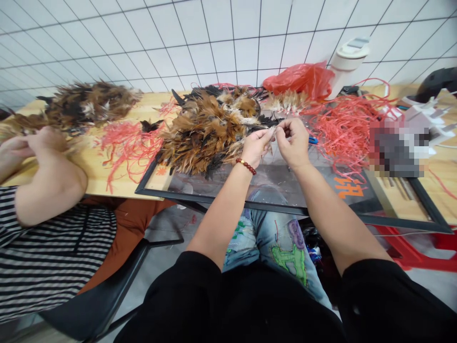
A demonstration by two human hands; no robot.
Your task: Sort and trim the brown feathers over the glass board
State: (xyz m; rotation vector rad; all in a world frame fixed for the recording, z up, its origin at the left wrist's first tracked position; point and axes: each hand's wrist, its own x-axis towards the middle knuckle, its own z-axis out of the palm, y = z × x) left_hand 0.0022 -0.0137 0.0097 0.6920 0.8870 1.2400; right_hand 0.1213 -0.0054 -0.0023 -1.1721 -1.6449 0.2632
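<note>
My left hand, with a dark red bead bracelet at its wrist, is closed in a pinch on a small feather, whose pale tip shows only faintly between the fingers. Close beside it, my right hand is also pinched, its fingertips almost touching those of the left. What the right fingers hold, if anything, is too small to make out. A big heap of brown and black feathers lies just left of my hands. Behind my right hand, a blue object is partly hidden.
Red plastic strands are piled at right, with more strands at left. Behind stand a red plastic bag and white tumbler. A co-worker's hands work beside another feather heap. A black-framed panel lies before me.
</note>
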